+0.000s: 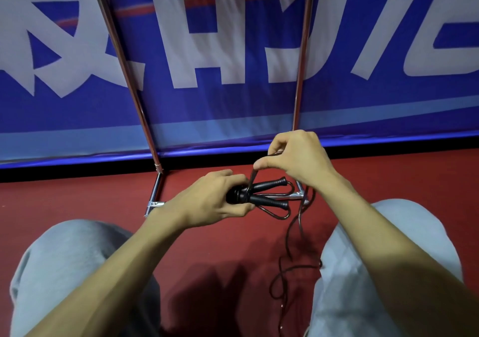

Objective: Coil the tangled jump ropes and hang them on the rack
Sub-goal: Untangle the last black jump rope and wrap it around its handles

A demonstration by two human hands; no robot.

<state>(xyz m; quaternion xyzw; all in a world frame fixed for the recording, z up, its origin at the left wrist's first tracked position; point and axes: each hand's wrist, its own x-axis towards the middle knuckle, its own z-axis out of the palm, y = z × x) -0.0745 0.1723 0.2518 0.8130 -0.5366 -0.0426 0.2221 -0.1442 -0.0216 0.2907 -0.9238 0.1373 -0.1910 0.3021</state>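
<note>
Centrally, the left hand (212, 199) is clenched around two black handles (267, 194) of a jump rope, held side by side just above the red floor (77, 196); the handle tips point right and splay slightly apart. Right hand (295, 160) sits above and just right of the handles, thumb and forefinger pinching a strand of the dark cord (287, 235), which runs down taut across the handles where the left fingers grip them. Short cord loops leave the handle tips. Remaining cord hangs from near the right wrist and trails in loose curls over the floor, between the grey-trousered knees (75, 264). Behind the hands stands the chrome rack (124, 59): two uprights rising from a low base bar. Beyond it, a blue banner (233, 98) with large white characters.
</note>
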